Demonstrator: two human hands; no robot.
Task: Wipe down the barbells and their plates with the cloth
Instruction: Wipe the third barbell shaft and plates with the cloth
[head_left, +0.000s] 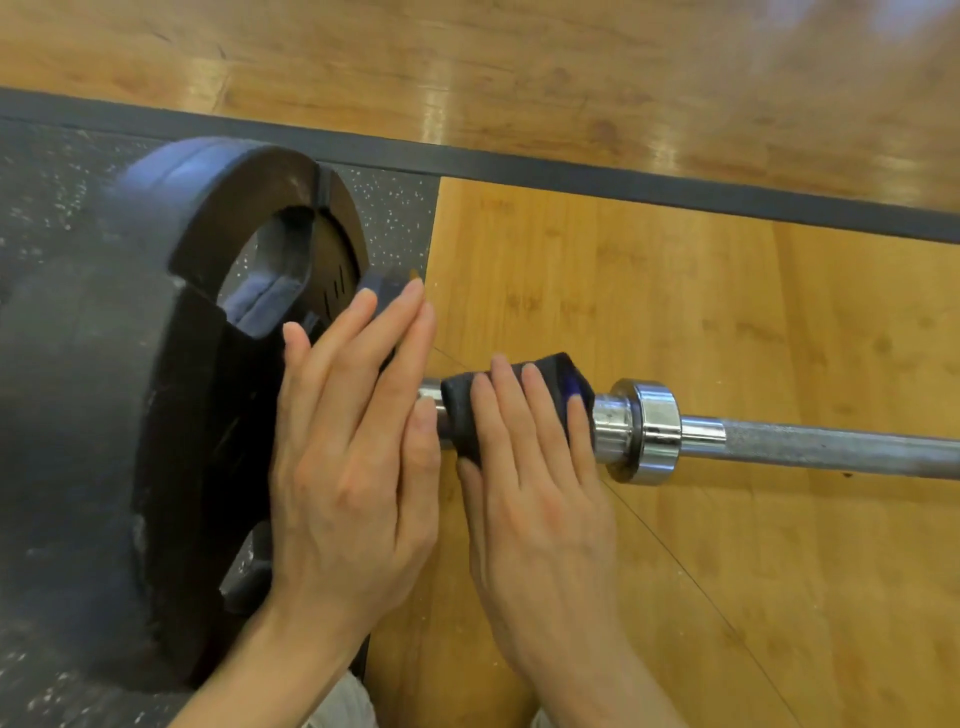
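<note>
At the bottom of the frame two forearms are reaching up toward the middle. The left hand (348, 467) is lying flat, fingers straight and together, pressing against the inner face of the big black plate (119, 415) that fills the left side; it is holding nothing. Just right of it, the right hand (540, 483) is curling over the dark cloth (519, 400), which is wrapped around the chrome sleeve (610, 421) between the plate and the collar (649, 431). So the step in hand is, by my reading, wiping the sleeve while the plate is being steadied. Beyond the collar, the knurled shaft of the barbell (831, 447) is running off to the right edge, not yet under the cloth. The next move probably calls for sliding or twisting the cloth along the sleeve, then shifting past the collar. Farther up, a rubber mat (47, 171) and wooden floor (571, 67) are filling the frame's top.
</note>
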